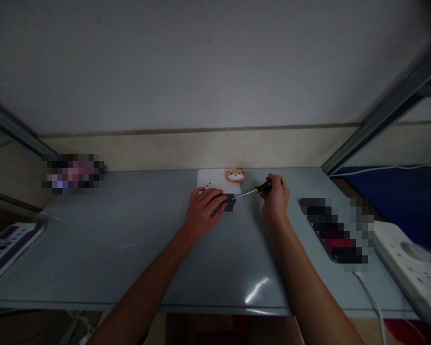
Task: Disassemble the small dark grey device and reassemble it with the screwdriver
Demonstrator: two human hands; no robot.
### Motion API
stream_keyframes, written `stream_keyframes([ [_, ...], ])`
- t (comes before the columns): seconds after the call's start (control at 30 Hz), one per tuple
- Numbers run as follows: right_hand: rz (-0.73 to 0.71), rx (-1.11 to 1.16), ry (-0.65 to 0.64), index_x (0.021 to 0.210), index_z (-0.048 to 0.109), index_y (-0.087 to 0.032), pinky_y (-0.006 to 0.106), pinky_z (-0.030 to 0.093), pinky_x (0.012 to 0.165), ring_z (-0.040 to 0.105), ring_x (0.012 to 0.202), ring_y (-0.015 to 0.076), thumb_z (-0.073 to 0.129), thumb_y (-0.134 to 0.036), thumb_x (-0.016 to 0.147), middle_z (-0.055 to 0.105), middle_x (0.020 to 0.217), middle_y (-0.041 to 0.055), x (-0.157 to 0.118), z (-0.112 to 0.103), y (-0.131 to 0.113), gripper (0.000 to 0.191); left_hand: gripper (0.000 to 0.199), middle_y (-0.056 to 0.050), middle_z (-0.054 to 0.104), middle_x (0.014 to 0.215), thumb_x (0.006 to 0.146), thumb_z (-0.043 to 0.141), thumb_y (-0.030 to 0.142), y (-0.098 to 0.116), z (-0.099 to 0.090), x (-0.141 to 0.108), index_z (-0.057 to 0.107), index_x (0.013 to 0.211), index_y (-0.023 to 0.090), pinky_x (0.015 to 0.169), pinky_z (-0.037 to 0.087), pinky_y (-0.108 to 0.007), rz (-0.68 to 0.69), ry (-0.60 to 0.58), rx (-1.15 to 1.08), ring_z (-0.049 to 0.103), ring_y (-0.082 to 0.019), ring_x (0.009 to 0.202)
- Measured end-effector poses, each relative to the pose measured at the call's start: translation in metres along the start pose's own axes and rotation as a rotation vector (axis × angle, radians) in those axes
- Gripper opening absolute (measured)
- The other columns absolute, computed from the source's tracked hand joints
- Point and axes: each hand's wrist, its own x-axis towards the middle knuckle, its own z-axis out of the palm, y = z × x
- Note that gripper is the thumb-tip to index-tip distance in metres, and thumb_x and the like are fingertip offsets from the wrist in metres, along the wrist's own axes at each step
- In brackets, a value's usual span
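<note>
My right hand is closed around the black and yellow handle of a screwdriver. Its thin metal shaft points left, and the tip meets a small dark grey, flat object. Over that object lies my left hand, its fingers curled onto it and pressing it to the table; the fingers hide much of it, and its kind is unclear. Just behind is a white sheet of paper with a few tiny dark pieces. On the paper's right side sits an orange and white animal-face item.
The grey table backs onto a wall. At the right lie a blurred-out flat device with a white cable and a white power strip. Another power strip is at the left, near a blurred pinkish item.
</note>
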Motion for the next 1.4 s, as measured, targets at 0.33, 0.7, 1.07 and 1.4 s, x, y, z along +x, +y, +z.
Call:
stream_keyframes([
  [0.33, -0.063, -0.013, -0.009, 0.076, 0.055, -0.023, 0.021, 0.035, 0.048, 0.045, 0.059, 0.0097, 0.069, -0.046, 0.073, 0.047, 0.068, -0.0068, -0.0032, 0.0002, -0.0009, 0.027, 0.013, -0.003, 0.079, 0.115, 0.101, 0.065, 0.021, 0.0011, -0.0012, 0.0004, 0.072, 0.111, 0.024, 0.108, 0.044, -0.043, 0.029, 0.026, 0.015, 0.072, -0.018, 0.109],
  [0.7, -0.071, -0.016, -0.027, 0.077, 0.057, -0.023, 0.021, 0.037, 0.050, 0.047, 0.063, 0.0105, 0.068, -0.044, 0.076, 0.050, 0.072, -0.0058, -0.0053, 0.0019, 0.0034, 0.025, 0.013, -0.002, 0.079, 0.111, 0.100, 0.065, 0.018, 0.0026, -0.0027, 0.0008, 0.070, 0.111, 0.024, 0.104, 0.045, -0.043, 0.046, 0.067, 0.012, 0.073, -0.017, 0.104],
  [1.07, -0.110, -0.014, 0.017, 0.077, 0.057, -0.023, 0.021, 0.037, 0.051, 0.046, 0.061, 0.0099, 0.067, -0.043, 0.075, 0.050, 0.072, -0.0062, -0.0048, 0.0002, -0.0032, 0.022, 0.012, -0.002, 0.079, 0.108, 0.101, 0.062, 0.020, 0.0035, -0.0047, 0.0011, 0.071, 0.109, 0.024, 0.103, 0.046, -0.043, 0.025, 0.047, 0.032, 0.073, -0.018, 0.102],
  [1.4, -0.147, -0.018, -0.011, 0.078, 0.058, -0.023, 0.022, 0.037, 0.051, 0.047, 0.063, 0.0105, 0.067, -0.043, 0.077, 0.051, 0.072, -0.0058, -0.0071, 0.0013, -0.0024, 0.022, 0.014, -0.003, 0.079, 0.113, 0.101, 0.065, 0.020, 0.0036, -0.0021, 0.0015, 0.070, 0.114, 0.024, 0.105, 0.045, -0.044, 0.029, 0.048, 0.045, 0.072, -0.019, 0.107],
])
